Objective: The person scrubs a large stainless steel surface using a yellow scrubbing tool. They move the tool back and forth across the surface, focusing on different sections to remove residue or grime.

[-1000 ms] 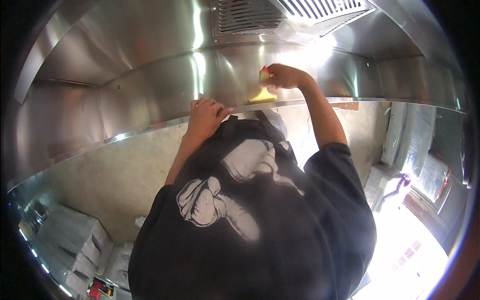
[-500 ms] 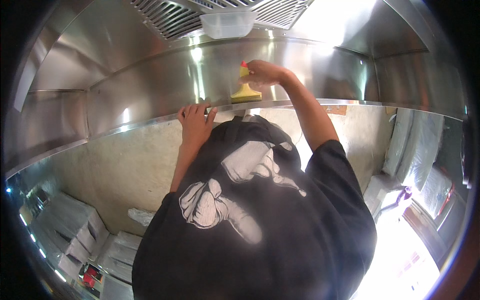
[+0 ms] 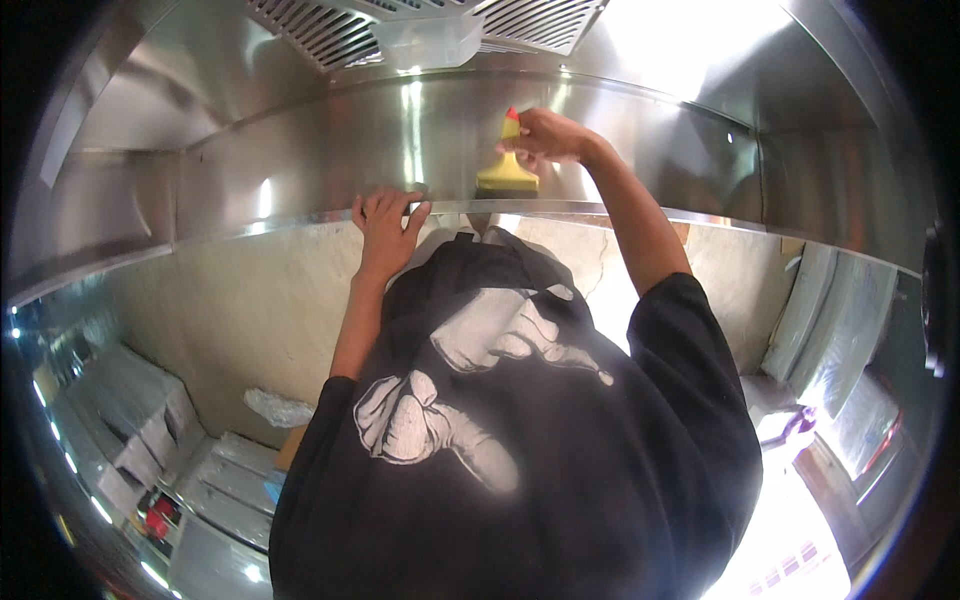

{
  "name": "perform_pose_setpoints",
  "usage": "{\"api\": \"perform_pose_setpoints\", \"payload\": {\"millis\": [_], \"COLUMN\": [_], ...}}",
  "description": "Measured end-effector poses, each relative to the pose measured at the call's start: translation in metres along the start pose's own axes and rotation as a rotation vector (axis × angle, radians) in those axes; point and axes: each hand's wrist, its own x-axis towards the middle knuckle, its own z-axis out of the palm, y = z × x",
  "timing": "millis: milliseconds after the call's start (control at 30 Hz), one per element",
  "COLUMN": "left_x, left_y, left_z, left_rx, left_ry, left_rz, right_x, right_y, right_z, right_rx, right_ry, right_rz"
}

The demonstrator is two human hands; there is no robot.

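Observation:
My right hand (image 3: 548, 138) is closed round the handle of a yellow squeegee (image 3: 510, 175). It has a red tip, a wide flared head and a dark lower edge. That edge lies against the shiny steel panel (image 3: 330, 150), just above its front rim. To the left, my left hand (image 3: 385, 225) rests on the same rim, fingers stretched over it and thumb apart. A small dark patch shows between thumb and fingers; I cannot make out whether it is only shadow.
Slotted metal filters (image 3: 545, 25) and a translucent plastic tray (image 3: 428, 42) are at the far side of the steel hood. Plastic-wrapped boxes (image 3: 130, 400) stand below left, and wrapped panels (image 3: 835, 310) lean at the right. Bright light glares at lower right.
The squeegee and my right hand have shifted slightly right along the panel. My left hand stays on the rim. The view has tilted a little, so the hood sits differently in the picture.

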Motion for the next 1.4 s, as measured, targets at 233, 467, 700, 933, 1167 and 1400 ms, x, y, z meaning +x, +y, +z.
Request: {"api": "perform_pose_setpoints", "payload": {"millis": [233, 467, 700, 933, 1167, 1400], "left_x": [-0.001, 0.0, 0.001, 0.009, 0.015, 0.027], "left_y": [-0.017, -0.015, -0.014, 0.007, 0.088, 0.163], "left_z": [-0.003, 0.006, 0.012, 0.022, 0.033, 0.041], "left_rx": [-0.153, -0.226, -0.204, -0.49, -0.615, -0.306], "left_ry": [0.023, 0.141, 0.219, 0.476, 0.549, 0.299], "left_rz": [0.019, -0.034, -0.077, -0.308, -0.385, -0.083], "right_x": [-0.017, -0.039, -0.041, -0.051, -0.077, -0.075], "right_y": [0.002, -0.002, 0.014, 0.034, 0.064, 0.118], "right_z": [0.001, -0.002, -0.018, -0.045, -0.067, -0.084], "right_rx": [-0.121, -0.023, -0.093, -0.185, -0.127, 0.014], "right_ry": [0.06, 0.115, 0.021, -0.072, -0.177, -0.127], "right_rz": [0.054, 0.13, 0.128, 0.087, 0.016, 0.072]}}
